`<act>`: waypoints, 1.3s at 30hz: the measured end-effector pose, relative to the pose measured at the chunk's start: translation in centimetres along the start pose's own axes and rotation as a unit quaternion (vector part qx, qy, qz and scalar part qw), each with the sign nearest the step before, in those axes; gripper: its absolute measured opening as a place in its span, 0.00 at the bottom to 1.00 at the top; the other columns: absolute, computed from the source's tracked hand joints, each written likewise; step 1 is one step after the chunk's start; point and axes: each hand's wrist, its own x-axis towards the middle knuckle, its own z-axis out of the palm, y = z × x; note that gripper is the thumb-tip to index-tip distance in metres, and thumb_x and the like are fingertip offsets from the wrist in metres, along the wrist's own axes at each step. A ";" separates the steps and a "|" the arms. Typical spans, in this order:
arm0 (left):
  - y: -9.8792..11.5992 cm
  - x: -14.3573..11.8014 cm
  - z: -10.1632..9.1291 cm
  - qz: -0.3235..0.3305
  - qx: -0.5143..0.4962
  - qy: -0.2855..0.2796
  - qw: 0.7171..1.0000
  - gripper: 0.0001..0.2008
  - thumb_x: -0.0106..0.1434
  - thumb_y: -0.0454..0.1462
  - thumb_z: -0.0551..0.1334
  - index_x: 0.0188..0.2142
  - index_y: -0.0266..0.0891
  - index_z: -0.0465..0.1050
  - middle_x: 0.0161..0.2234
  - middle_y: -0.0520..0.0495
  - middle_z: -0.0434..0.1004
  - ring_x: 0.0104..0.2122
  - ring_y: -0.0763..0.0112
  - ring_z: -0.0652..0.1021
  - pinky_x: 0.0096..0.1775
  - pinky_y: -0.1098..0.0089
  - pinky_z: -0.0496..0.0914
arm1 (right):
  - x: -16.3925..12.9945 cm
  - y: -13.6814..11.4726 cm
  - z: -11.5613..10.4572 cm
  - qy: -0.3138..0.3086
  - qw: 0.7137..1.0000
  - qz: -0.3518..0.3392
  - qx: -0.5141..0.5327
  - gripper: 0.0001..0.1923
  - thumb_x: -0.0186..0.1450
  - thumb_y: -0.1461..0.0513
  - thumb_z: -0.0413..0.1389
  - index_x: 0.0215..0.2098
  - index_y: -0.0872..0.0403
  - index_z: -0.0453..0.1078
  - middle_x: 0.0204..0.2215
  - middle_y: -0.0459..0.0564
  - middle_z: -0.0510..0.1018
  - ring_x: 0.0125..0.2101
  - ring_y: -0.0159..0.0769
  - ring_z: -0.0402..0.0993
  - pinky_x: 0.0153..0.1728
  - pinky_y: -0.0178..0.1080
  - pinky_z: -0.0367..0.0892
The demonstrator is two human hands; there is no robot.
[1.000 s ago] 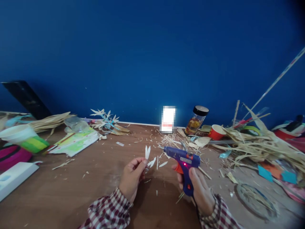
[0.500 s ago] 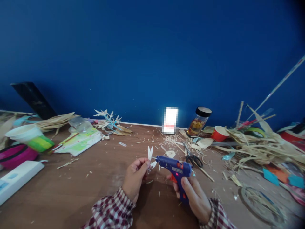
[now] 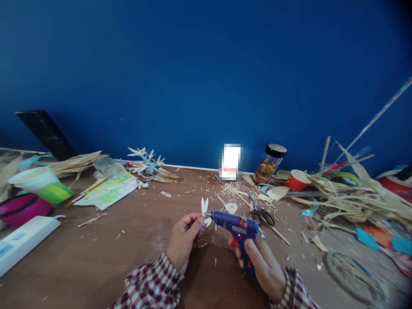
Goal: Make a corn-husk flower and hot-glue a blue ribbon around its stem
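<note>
My right hand (image 3: 262,262) is wrapped round the handle of a blue glue gun (image 3: 233,225), which has a lit red lamp on its side and an orange trigger. Its metal nozzle points left. Between the thumb and fingers of my left hand (image 3: 183,238) is a small spray of pale, pointed leaves (image 3: 204,207), two of them standing up like a V. The nozzle tip is at the base of these leaves; whether it touches them I cannot tell. My fingers hide the lower part of the spray.
Scissors (image 3: 261,214) lie beyond the glue gun, near a tilted jar (image 3: 269,163) and a red paper cup (image 3: 298,180). Dried husk strips (image 3: 347,199) are heaped at right. A white power strip (image 3: 27,240), a plastic cup (image 3: 40,184) and a finished-looking leaf spray (image 3: 148,161) are leftward.
The leaf spray has shifted very slightly to the right against the nozzle. Both hands otherwise keep their place and hold.
</note>
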 end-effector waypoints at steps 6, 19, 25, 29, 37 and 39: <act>0.0 0.0 0.0 0.010 0.012 0.007 1.000 0.12 0.50 0.42 0.62 0.31 0.36 0.70 0.17 0.57 0.62 0.16 0.83 0.60 0.17 0.81 0.55 | 0.0 0.0 -0.1 -0.004 1.000 0.007 -0.016 0.23 0.62 0.48 0.41 0.35 0.57 0.66 0.23 0.48 0.66 0.20 0.29 0.63 0.21 0.32 0.61; 0.1 0.0 -0.2 0.019 0.022 0.009 1.000 0.12 0.51 0.43 0.61 0.31 0.36 0.71 0.16 0.57 0.62 0.16 0.82 0.60 0.18 0.81 0.55 | 0.0 -0.3 -0.1 -0.007 0.999 0.000 -0.036 0.23 0.62 0.48 0.41 0.31 0.58 0.66 0.20 0.46 0.65 0.19 0.29 0.62 0.20 0.32 0.59; 0.2 -0.1 0.0 0.026 0.029 0.007 0.999 0.11 0.51 0.42 0.61 0.30 0.35 0.70 0.17 0.56 0.63 0.17 0.82 0.60 0.18 0.80 0.55 | -0.1 -0.2 -0.1 -0.004 0.999 -0.005 -0.038 0.22 0.62 0.49 0.41 0.31 0.57 0.66 0.20 0.47 0.65 0.20 0.30 0.62 0.21 0.32 0.60; 0.1 -0.1 0.0 0.025 0.028 0.002 0.999 0.11 0.52 0.42 0.61 0.30 0.35 0.70 0.17 0.56 0.63 0.17 0.82 0.60 0.18 0.80 0.55 | 0.0 -0.1 -0.1 -0.014 0.999 -0.009 -0.039 0.21 0.63 0.50 0.41 0.31 0.58 0.66 0.20 0.46 0.63 0.20 0.30 0.62 0.21 0.32 0.61; 0.2 -0.1 0.0 0.018 0.021 0.005 1.000 0.12 0.50 0.43 0.62 0.30 0.36 0.70 0.17 0.56 0.62 0.16 0.82 0.60 0.18 0.80 0.55 | -0.1 0.1 -0.3 -0.020 0.998 -0.019 -0.064 0.21 0.63 0.51 0.40 0.31 0.58 0.65 0.19 0.45 0.64 0.21 0.31 0.62 0.23 0.33 0.61; 0.2 -0.1 0.0 0.015 0.020 0.005 1.000 0.12 0.50 0.43 0.62 0.29 0.36 0.70 0.17 0.56 0.63 0.16 0.82 0.60 0.18 0.80 0.55 | -0.2 0.1 -0.2 -0.017 0.998 -0.016 -0.063 0.21 0.63 0.51 0.40 0.31 0.58 0.65 0.19 0.46 0.64 0.21 0.30 0.62 0.23 0.33 0.60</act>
